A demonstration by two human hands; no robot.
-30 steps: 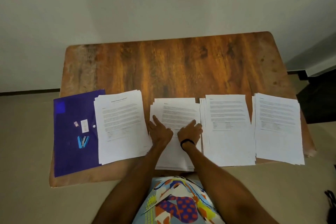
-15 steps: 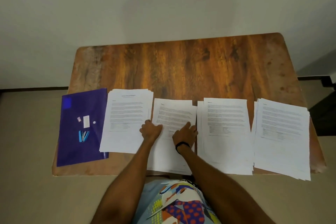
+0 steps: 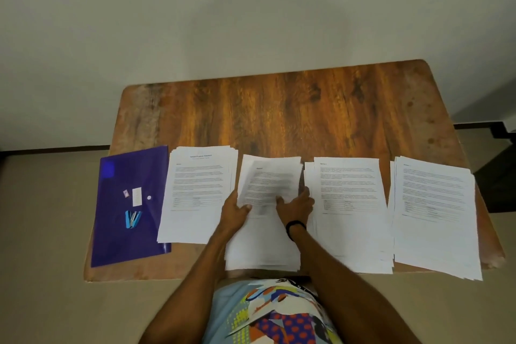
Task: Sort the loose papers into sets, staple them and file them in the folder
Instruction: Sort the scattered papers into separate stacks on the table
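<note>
Since 0.5 s ago: top sheets (image 3: 265,181) of second stack (image 3: 262,246) lifted, blurred. Purple folder (image 3: 131,176), stapler (image 3: 133,219) on it, lies at the table's (image 3: 279,109) left end, first stack (image 3: 195,218) beside it. Left hand (image 3: 236,211) pinches the lifted sheets' near edge. Right hand (image 3: 296,205) lies flat on the stack, fingers apart. Third stack (image 3: 346,226) and fourth stack (image 3: 435,232) lie untouched. Suggest pressing down so only one page rises. Headings unreadable.

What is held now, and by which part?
The left hand pinches the raised top sheet by its near left edge; the right hand touches it.
</note>
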